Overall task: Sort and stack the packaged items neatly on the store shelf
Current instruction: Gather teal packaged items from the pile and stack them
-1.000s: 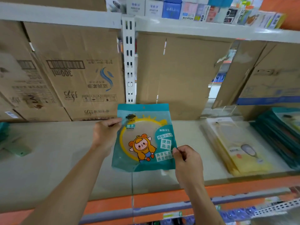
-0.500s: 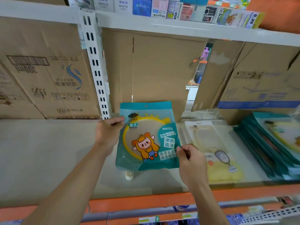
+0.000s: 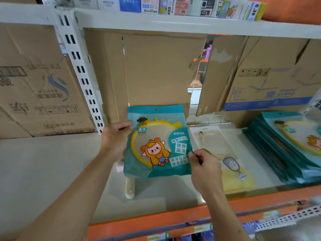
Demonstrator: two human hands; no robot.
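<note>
A teal mirror packet (image 3: 157,141) with a yellow ring and a cartoon child hangs above the grey shelf (image 3: 52,171), held upright and facing me. My left hand (image 3: 115,138) pinches its upper left edge. My right hand (image 3: 204,168) pinches its lower right edge. Right of it lies a stack of pale yellow packets (image 3: 224,153) flat on the shelf. Further right is a stack of matching teal packets (image 3: 288,146). A cream handle (image 3: 130,188) lies on the shelf under the held packet.
Flattened cardboard boxes (image 3: 43,87) line the back of the shelf. A white slotted upright (image 3: 81,70) stands left of centre. Small boxed goods (image 3: 173,5) fill the shelf above. An orange front rail (image 3: 156,221) edges the shelf.
The view has shifted so the shelf contents appear further left. The teal packet, still held in both hands, now sits closer to the pale yellow stack on the right.
</note>
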